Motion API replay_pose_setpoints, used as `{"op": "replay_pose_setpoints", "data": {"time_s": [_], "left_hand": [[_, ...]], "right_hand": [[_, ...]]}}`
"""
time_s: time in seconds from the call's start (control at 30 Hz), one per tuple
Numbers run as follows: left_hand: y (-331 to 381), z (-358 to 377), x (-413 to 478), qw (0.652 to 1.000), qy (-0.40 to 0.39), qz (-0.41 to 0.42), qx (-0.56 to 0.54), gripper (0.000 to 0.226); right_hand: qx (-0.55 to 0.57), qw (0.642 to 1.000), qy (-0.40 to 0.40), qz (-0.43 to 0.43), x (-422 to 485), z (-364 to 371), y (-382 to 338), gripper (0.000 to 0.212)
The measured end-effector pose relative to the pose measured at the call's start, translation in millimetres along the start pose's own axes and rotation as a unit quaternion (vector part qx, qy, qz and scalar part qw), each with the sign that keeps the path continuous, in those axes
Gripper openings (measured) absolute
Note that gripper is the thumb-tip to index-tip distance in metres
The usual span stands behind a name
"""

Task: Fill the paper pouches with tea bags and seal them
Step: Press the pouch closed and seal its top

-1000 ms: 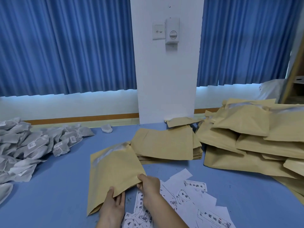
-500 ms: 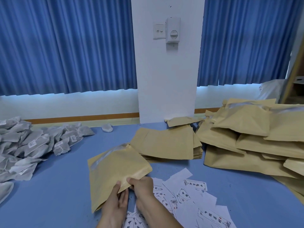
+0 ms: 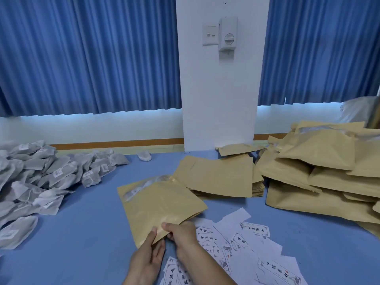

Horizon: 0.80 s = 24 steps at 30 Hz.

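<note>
Starting at your left, the tea bags point(image 3: 41, 182) are lying in a loose heap on the worktop point(image 3: 82, 243), well apart from both hands. Your left hand point(image 3: 148, 258) is pinching the near corner of one pouch point(image 3: 160, 206), thumb on top. Just beside it, your right hand point(image 3: 181, 231) is gripping the same near edge. The pouch is pointing away from you, its long axis leaning leftward, with its clear strip at the far end. Whether its mouth is open, I cannot tell. Since the heap is sitting to the left, your left hand looks the nearer one for fetching a tea bag while the right holds the pouch. Farther right, labels point(image 3: 236, 243) are lying scattered. A flat stack point(image 3: 218, 177) is resting behind the pouch, and full pouches point(image 3: 318, 171) are lying heaped at the far right.
</note>
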State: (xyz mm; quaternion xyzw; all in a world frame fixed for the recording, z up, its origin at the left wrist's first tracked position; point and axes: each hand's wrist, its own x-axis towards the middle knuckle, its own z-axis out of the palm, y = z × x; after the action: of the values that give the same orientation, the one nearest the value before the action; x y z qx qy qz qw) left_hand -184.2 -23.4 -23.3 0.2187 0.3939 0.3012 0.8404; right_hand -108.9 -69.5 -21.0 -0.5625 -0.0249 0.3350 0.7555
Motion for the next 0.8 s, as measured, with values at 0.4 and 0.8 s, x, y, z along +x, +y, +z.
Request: {"op": "replay_pose_setpoints", "data": {"time_s": [0.4,0.8], "left_hand": [[6,-20,-3,0.931,0.034,0.210,0.298,0.049],[4,-27,2,0.887,0.043,0.292,0.356,0.051]], "right_hand": [[-0.045,0.998,-0.053,0.008,-10,5,8,0.016],[0.020,0.997,-0.042,0.065,-5,6,8,0.026]]}}
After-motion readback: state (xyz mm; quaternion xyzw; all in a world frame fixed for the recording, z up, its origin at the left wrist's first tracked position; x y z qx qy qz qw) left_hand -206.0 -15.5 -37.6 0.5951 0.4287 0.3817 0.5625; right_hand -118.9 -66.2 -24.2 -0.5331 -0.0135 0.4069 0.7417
